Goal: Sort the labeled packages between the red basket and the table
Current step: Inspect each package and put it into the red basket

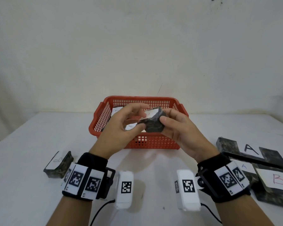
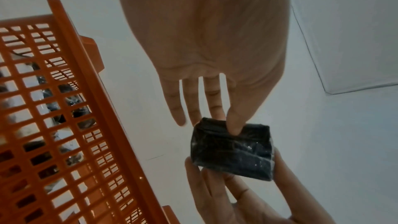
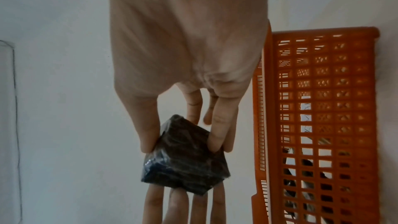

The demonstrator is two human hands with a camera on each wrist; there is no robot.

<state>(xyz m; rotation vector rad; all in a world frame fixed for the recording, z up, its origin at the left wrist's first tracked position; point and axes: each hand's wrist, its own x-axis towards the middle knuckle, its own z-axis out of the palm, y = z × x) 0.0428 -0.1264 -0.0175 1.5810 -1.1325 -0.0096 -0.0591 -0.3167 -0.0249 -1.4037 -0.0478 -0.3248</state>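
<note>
A dark wrapped package [image 1: 153, 124] with a white label on top hangs above the red basket [image 1: 140, 99]; its letter is too small to read. My right hand [image 1: 166, 115] grips its right end, thumb in front and fingers behind. My left hand [image 1: 143, 116] pinches its left end between the thumb and nearly straight fingers. The left wrist view shows the left hand [image 2: 217, 123] with its thumb pressing on the package [image 2: 234, 156], beside the basket [image 2: 75, 74]. In the right wrist view the right hand [image 3: 182, 146] clamps the package [image 3: 185, 164].
Inside the basket lie a package labeled A [image 1: 131, 126] and another labeled package [image 1: 116, 110]. On the white table [image 1: 31, 131], a package marked B [image 1: 58, 163] sits at the left. At the right lies a pile of packages marked A [image 1: 252, 149] and B [image 1: 278, 179].
</note>
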